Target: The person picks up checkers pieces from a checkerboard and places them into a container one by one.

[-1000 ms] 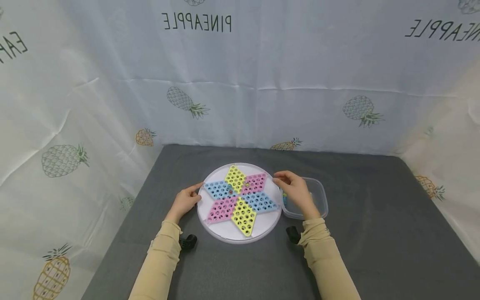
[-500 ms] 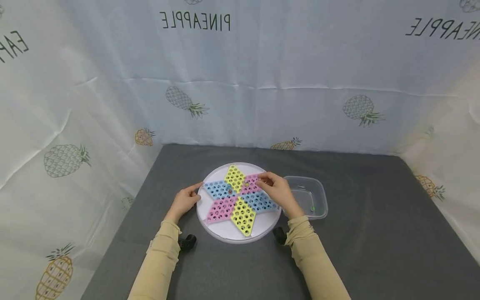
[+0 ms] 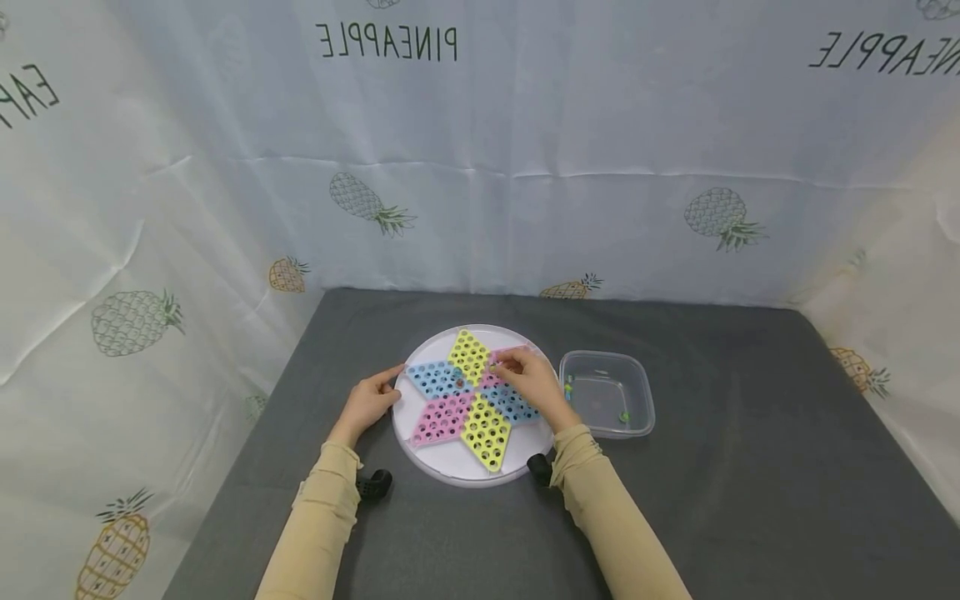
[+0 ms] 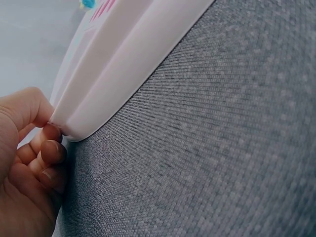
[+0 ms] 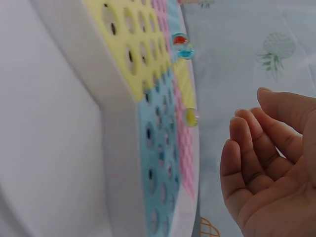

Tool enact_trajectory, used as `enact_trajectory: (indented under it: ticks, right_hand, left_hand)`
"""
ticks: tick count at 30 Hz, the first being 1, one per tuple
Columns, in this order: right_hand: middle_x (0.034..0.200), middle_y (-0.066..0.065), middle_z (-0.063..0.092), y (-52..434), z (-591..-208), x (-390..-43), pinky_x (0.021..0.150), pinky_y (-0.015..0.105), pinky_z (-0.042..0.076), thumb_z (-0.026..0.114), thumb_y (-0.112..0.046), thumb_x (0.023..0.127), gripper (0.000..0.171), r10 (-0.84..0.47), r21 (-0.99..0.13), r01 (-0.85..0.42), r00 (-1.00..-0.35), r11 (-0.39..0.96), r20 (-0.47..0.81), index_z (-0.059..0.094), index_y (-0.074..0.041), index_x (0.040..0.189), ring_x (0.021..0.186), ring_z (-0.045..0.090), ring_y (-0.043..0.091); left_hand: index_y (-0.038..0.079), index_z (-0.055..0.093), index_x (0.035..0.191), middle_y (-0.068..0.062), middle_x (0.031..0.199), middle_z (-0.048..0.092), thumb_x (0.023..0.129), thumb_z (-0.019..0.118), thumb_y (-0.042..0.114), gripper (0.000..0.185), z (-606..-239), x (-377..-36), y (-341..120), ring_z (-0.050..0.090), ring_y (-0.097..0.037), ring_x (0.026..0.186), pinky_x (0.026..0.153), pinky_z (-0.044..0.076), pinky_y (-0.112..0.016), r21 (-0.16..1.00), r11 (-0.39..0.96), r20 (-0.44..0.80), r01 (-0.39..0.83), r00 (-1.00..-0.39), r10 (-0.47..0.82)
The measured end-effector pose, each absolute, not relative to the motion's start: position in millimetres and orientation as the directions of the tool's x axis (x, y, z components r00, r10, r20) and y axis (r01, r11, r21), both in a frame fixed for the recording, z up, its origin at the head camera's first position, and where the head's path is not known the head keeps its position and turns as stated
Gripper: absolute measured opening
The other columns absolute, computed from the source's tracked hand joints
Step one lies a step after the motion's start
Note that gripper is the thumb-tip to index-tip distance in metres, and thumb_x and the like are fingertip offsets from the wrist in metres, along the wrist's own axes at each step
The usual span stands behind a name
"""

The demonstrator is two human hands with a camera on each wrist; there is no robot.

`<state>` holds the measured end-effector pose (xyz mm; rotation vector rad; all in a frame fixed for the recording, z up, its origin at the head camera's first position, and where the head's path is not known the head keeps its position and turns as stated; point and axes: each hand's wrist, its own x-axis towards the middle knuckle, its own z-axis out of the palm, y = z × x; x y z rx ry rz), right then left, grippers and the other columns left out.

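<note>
A round white Chinese checkers board [image 3: 450, 463] with a yellow, pink and blue star of holes lies on the grey table. At its left rim, my left hand [image 3: 370, 402] pinches the edge with thumb and finger; the left wrist view shows the other fingers curled below. My right hand [image 3: 534, 382] hovers over the upper right pink section. In the right wrist view its fingers are loosely curled; whether a marble is between the tips is hidden. Close to it, a yellowish marble [image 5: 191, 117] sits on pink. A red marble [image 5: 179, 40] and a blue marble [image 5: 185, 52] sit near the star's middle.
A clear plastic box [image 3: 607, 360] stands at the board's right, almost touching it. Several green and blue marbles lie inside, including a green marble [image 3: 624, 416]. A pineapple-printed curtain [image 3: 495, 233] hangs behind the table [image 3: 720, 467].
My right hand has moved left from the box, across the board's rim, to the pink section, uncovering the box. My left hand has stayed on the rim.
</note>
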<state>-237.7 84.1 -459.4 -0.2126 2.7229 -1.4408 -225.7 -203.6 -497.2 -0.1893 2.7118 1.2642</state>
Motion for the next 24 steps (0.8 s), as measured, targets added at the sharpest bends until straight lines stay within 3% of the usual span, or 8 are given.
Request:
enact_trajectory:
  ticks: [14,24]
  right_hand:
    - [0.103,0.007,0.066,76.5,-475.2,-250.7,0.083,0.035,0.049,0.065,-0.029,0.085,0.032,-0.078,-0.821,0.005,-0.995,0.571,-0.06,0.066,-0.012,0.112,0.095,0.06,0.019]
    - [0.095,0.009,0.068,74.6,-479.1,-257.4,0.08,0.034,0.049,0.065,-0.024,0.085,0.029,-0.108,-0.783,-0.042,-0.994,0.621,-0.032,0.067,-0.005,0.107,0.087,0.061,0.02]
  left_hand:
    - [0.018,0.05,0.136,-0.003,0.072,0.049,0.084,0.055,0.014,0.053,-497.5,-224.9,-202.8,0.042,-0.014,0.059,0.055,0.035,-0.027,0.755,0.633,-0.182,-0.171,-0.982,-0.048]
    - [0.017,0.05,0.136,-0.003,0.071,0.048,0.084,0.055,0.013,0.053,-495.8,-225.2,-202.3,0.041,-0.014,0.059,0.055,0.034,-0.027,0.757,0.63,-0.177,-0.171,-0.983,-0.053]
